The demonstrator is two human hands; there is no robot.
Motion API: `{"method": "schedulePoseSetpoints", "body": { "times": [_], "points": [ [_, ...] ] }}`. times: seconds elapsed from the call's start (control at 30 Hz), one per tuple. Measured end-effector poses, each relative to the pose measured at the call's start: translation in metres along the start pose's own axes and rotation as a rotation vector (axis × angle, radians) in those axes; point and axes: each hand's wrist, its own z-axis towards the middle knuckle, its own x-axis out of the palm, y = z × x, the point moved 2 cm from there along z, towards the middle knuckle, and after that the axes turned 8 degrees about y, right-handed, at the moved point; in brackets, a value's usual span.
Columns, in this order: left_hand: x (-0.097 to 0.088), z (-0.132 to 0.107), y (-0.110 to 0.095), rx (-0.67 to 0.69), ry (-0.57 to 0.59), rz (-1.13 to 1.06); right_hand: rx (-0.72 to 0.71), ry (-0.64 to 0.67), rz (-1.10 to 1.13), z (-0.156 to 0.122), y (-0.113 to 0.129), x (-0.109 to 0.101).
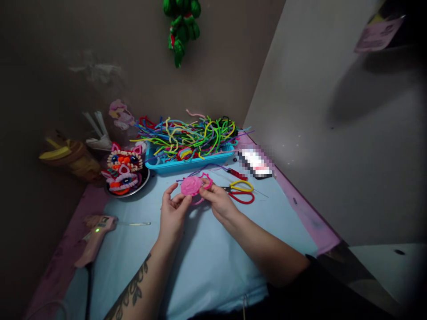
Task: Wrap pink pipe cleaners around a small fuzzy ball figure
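Observation:
Between my two hands, above the blue table cover, is a round pink piece (pixel 191 186) that looks coiled from pipe cleaners, with thin pink loops standing out on its right and underneath. My left hand (pixel 174 205) pinches its lower left edge between thumb and fingers. On the opposite edge, my right hand (pixel 216 198) grips it near the loops, and those fingers partly cover it. Scissors (pixel 243 192) with one yellow and one red handle lie just beyond my right hand, which hides their blades. Behind them rests a red-handled tool (pixel 237 174).
A blue tray (pixel 193 162) heaped with colourful pipe cleaners (pixel 200 135) stands at the back. Left of it, a metal bowl (pixel 133 192) holds fuzzy animal heads (pixel 124 160). A pink glue gun (pixel 96 242) with a cord lies at the left. A phone (pixel 256 162) sits back right.

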Motion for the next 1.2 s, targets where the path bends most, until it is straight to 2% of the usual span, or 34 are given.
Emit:
{"method": "schedulePoseSetpoints", "body": {
  "times": [0.1, 0.37, 0.57, 0.8, 1.03, 1.2],
  "points": [
    [0.000, 0.000, -0.002, 0.012, -0.025, 0.014, -0.034, -0.039, -0.064, -0.001, 0.002, -0.001],
    [0.005, -0.003, -0.004, 0.013, 0.007, 0.020, -0.065, -0.009, -0.059, 0.000, 0.000, -0.002],
    [0.006, -0.004, -0.001, 0.052, 0.031, 0.034, -0.150, -0.028, -0.176, -0.004, 0.004, 0.001],
    [-0.002, 0.001, -0.004, 0.028, -0.005, 0.032, -0.077, 0.000, -0.197, -0.005, 0.009, -0.003],
    [0.002, -0.003, -0.008, 0.031, -0.002, 0.061, -0.141, -0.004, -0.276, -0.010, 0.005, 0.004],
    [0.002, -0.006, -0.011, 0.104, 0.003, 0.068, -0.192, -0.018, -0.111, -0.005, -0.001, 0.004]
  ]
}}
